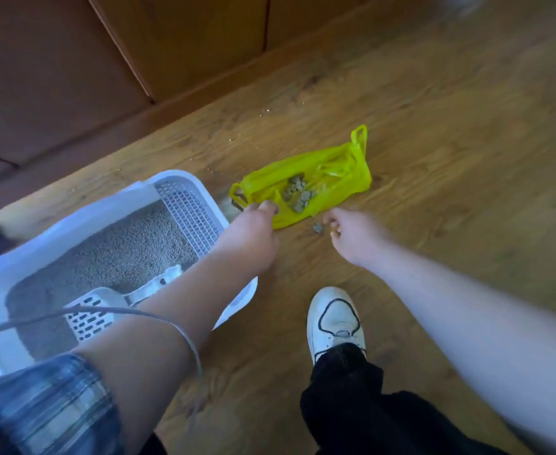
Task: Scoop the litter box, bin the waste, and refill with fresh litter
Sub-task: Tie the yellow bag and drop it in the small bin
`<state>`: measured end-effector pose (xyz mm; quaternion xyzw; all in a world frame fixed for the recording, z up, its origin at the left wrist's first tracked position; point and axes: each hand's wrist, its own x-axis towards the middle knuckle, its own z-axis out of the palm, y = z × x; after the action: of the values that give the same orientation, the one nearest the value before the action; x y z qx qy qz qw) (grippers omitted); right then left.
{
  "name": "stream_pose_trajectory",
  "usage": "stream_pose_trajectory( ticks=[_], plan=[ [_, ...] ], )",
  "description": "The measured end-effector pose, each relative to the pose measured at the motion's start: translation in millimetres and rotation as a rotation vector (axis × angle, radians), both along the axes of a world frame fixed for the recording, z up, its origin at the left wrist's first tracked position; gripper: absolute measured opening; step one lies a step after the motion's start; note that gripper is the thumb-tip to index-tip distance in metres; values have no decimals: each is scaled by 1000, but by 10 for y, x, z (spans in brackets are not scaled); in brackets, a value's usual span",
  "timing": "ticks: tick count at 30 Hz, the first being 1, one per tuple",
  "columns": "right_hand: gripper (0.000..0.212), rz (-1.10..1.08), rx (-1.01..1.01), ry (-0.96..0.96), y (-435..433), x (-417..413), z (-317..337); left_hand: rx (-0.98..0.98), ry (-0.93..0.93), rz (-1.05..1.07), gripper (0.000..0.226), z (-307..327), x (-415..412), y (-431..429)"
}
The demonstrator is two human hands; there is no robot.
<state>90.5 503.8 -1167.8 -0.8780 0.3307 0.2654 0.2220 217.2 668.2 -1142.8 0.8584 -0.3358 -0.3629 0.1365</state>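
Observation:
A yellow-green plastic bag (329, 178) lies on the wooden floor with grey litter clumps (298, 193) inside it. My left hand (253, 231) pinches the bag's near edge by its left handle. My right hand (352, 238) hovers just right of it, fingers loosely curled, beside a small grey clump (318, 228) lying loose on the floor. The white litter box (175, 178) stands at the left, holding grey litter (116, 251). A white slotted scoop (96, 310) rests in the litter, partly hidden by my left forearm.
Wooden cabinet doors (184, 44) and a baseboard run along the far side. Litter crumbs (265, 111) dot the floor near them. My white shoe (334, 320) stands close below my hands. A grey cable (122, 311) loops over my left forearm.

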Motion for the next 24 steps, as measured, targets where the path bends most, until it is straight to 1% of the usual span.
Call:
stream_pose_trajectory(
  ticks=[2,4,7,11,14,17,19,21,22,24],
  plan=[
    [23,-36,15,-55,5,-19,-304,-6,16,79,47,-175,52,-204],
    [25,-12,-21,-101,-21,-15,-514,28,25,185,48,-304,136,-351],
    [28,58,10,-86,-26,3,-709,125,-7,309,48,-351,231,-429],
    [18,126,-30,-131,-45,69,-835,143,-26,346,52,-352,301,-451],
    [9,146,-11,-136,-63,126,-814,185,-59,356,52,-409,389,-471],
    [3,152,-19,-262,-50,199,-677,218,-26,396,70,-483,480,-456],
    [5,113,-37,-374,-69,281,-554,234,-18,375,80,-515,531,-446],
    [10,48,-21,-461,-124,395,-481,253,-13,341,82,-550,555,-457],
    [13,21,-6,-478,-151,455,-478,274,-13,331,79,-564,567,-474],
    [22,-39,34,-466,-218,547,-528,322,-42,292,66,-595,588,-500]
  ],
)
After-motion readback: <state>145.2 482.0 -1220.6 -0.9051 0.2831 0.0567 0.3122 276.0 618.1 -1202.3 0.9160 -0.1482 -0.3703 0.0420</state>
